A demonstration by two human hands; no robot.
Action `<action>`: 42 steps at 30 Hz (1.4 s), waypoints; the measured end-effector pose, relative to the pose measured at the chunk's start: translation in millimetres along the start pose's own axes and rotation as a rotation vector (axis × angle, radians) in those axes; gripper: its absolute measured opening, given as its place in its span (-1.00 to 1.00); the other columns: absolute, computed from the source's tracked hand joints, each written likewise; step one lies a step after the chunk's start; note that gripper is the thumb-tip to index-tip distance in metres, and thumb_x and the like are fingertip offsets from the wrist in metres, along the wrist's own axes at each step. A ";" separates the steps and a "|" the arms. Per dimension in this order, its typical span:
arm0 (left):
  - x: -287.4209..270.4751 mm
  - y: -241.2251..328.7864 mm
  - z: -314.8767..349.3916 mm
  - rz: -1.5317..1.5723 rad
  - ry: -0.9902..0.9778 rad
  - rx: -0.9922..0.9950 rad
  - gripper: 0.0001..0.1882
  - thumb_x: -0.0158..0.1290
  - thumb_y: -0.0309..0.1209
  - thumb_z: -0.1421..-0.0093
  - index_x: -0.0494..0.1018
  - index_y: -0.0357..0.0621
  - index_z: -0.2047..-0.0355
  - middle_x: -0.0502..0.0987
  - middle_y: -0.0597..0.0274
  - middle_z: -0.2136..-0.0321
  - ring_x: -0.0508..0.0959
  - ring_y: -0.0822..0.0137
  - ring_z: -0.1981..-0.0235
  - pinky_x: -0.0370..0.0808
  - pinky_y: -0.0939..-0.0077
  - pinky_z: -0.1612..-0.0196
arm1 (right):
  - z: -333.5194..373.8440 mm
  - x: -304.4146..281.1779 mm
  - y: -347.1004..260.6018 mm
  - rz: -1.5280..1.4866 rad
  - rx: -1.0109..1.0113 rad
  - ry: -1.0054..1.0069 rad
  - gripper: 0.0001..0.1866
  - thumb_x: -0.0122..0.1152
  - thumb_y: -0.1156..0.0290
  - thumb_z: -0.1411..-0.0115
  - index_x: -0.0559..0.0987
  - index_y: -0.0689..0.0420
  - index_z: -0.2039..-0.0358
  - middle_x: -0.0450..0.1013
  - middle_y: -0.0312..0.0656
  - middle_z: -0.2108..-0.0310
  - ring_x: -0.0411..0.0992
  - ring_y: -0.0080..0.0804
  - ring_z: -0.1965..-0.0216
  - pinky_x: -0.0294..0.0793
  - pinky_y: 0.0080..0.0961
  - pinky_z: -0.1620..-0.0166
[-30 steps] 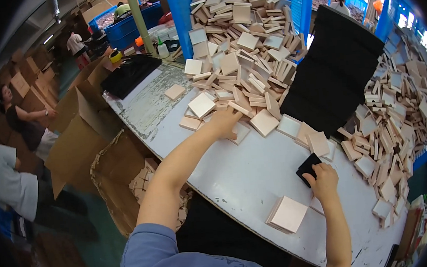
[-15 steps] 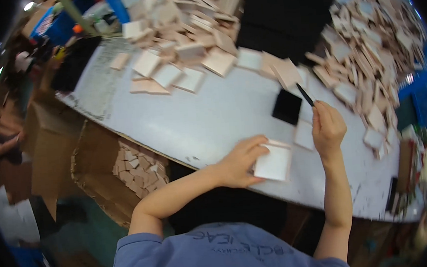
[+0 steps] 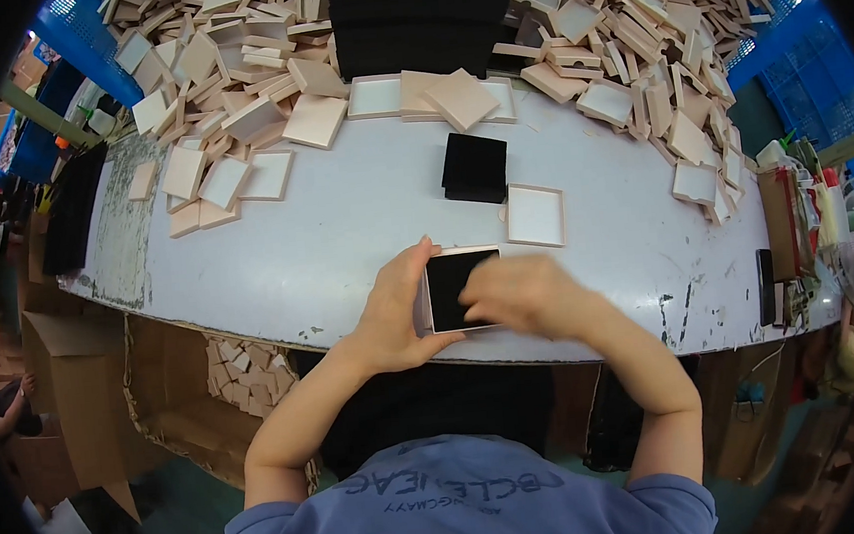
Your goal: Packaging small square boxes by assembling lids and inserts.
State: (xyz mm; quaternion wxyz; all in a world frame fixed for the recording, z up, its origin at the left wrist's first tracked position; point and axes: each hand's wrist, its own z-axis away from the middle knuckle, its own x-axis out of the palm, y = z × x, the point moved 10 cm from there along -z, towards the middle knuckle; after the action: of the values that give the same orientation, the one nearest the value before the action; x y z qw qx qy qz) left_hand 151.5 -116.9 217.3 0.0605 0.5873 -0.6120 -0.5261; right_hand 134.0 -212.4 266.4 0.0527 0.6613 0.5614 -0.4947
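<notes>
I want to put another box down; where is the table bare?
Bare: the table between the left hand and left heap of boxes, and between the single open box and right heap of boxes. Crowded: the back, around the large black stack, and the front middle, where the right hand is over the held box.

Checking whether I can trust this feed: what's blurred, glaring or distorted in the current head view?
All in the head view: right hand blurred, left hand sharper; white table softly shiny, its near edge bowed; black pads show little surface detail; picture corners fall to black.
</notes>
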 end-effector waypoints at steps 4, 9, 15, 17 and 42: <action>7.5 9.5 -13.4 -0.129 -0.101 0.043 -0.23 0.28 -0.26 0.19 0.26 -0.12 -0.07 0.18 -0.10 -0.06 0.21 -0.06 -0.09 0.15 0.18 -0.10 | 22.2 -92.1 116.8 0.471 0.342 0.254 -0.85 0.25 0.42 0.06 0.54 0.17 0.44 0.47 -0.07 0.27 0.42 -0.12 0.21 0.40 -0.29 0.15; 4.6 12.9 -10.5 -0.194 -0.098 0.071 -0.31 0.25 -0.21 0.15 0.32 -0.06 -0.03 0.14 -0.14 -0.08 0.17 -0.10 -0.11 0.11 0.10 -0.09 | 62.4 -131.5 210.0 1.255 0.521 0.009 -0.85 0.14 0.41 0.02 0.54 0.12 0.39 0.40 -0.16 0.14 0.34 -0.21 0.10 0.28 -0.29 0.05; 12.1 10.7 -7.7 -0.093 -0.107 0.131 -0.39 0.19 -0.19 0.07 0.33 -0.10 -0.01 0.15 -0.19 -0.08 0.20 -0.08 -0.09 0.15 0.14 -0.04 | 64.9 -133.3 191.4 0.977 0.465 0.194 -0.95 0.12 0.55 0.04 0.50 0.15 0.50 0.40 -0.20 0.43 0.39 -0.30 0.35 0.35 -0.43 0.25; 12.7 13.3 -8.8 -0.100 -0.118 0.134 -0.43 0.18 -0.20 0.06 0.34 -0.09 0.03 0.15 -0.18 -0.08 0.21 -0.07 -0.09 0.15 0.14 -0.04 | 62.3 -139.8 160.3 0.422 0.521 0.457 -0.92 0.11 0.61 0.00 0.44 0.18 0.45 0.38 -0.22 0.43 0.39 -0.41 0.38 0.36 -0.53 0.30; 14.6 -2.7 -7.5 -0.006 -0.092 0.020 -0.08 0.25 -0.24 0.18 0.05 -0.10 -0.18 -0.01 -0.28 -0.15 0.13 -0.15 -0.14 0.14 0.11 -0.07 | 27.9 11.5 31.9 0.111 0.318 -0.212 -0.40 0.08 0.25 -0.11 0.23 0.24 -0.13 0.10 0.21 -0.12 0.07 0.12 -0.15 0.06 -0.15 -0.16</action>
State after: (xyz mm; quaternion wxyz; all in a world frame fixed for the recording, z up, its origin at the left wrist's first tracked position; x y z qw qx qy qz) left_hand 154.0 -132.1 210.8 0.0248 0.5651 -0.6175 -0.5466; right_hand 141.4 -233.5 228.7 0.0335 0.6354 0.4299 -0.6405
